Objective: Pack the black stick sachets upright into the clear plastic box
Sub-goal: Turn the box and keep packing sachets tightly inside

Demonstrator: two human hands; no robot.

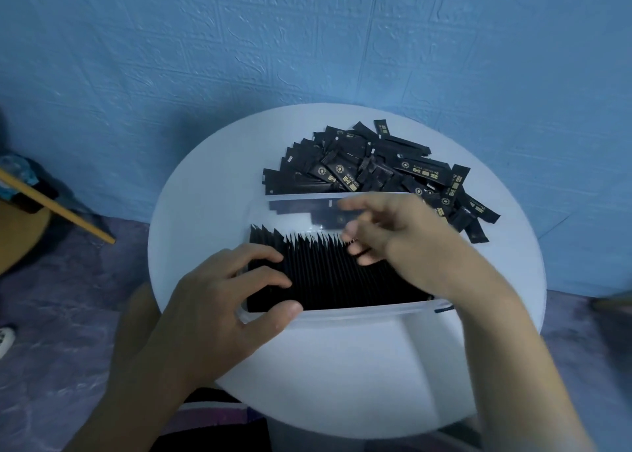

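We are mid-pack. The clear plastic box sits in the middle of the round white table, its long side running left to right. A packed row of black stick sachets stands on edge inside it, filling it from the left end to past the middle. The loose pile still to be packed lies behind the box, toward the table's far right edge.

Our left hand grips the box's left end, with the thumb on the near rim and the fingers bent over the tops of the row. Our right hand hovers over the right end of the row with its fingers partly curled. It is blurred, so we cannot tell whether it pinches a sachet or has let go.

To do this step well, we judge the left hand should brace the row so the standing sachets do not fan out or topple to the right. The right hand should slip each new sachet straight down against the last one, with its short edge up, and then nudge it leftward to close the gap. A couple of sachets show flat by the far wall, and we cannot tell whether they lie inside or behind it. If they are inside, we should stand them up before the row reaches them. The likely risk is that the row slumps when the brace lifts.
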